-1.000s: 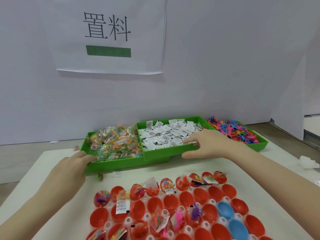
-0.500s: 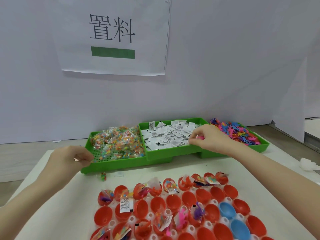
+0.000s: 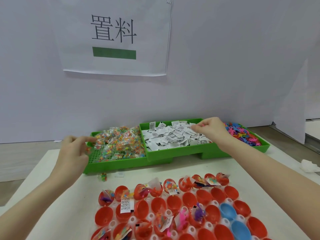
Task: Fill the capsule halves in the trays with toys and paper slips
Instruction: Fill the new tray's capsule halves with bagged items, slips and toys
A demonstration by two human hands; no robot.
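White table (image 3: 52, 196) carries everything; the middle green tray (image 3: 181, 153) serves as landmark. It holds a heap of white paper slips (image 3: 169, 137) with black print. Left of it, a lower green tray (image 3: 110, 166) with clear packets of small multicoloured toys (image 3: 119, 141); right of it, a third green tray (image 3: 263, 147) of loose pink, blue and orange toy figures (image 3: 242, 134).

In front of the landmark tray: a white holder with red capsule halves (image 3: 174, 203) and two blue ones (image 3: 226, 211). Back row and some nearer halves already hold toys and slips; many are bare.

Right hand (image 3: 212, 129) over the slip heap's far right corner, fingers curled, pinching something pink at the fingertips. Left hand (image 3: 74, 149) at the packet tray's left rim, fingers curled; a small coloured toy bit shows at its fingertips.

One stray packet (image 3: 103, 176) lies on the table in front of the packet tray.
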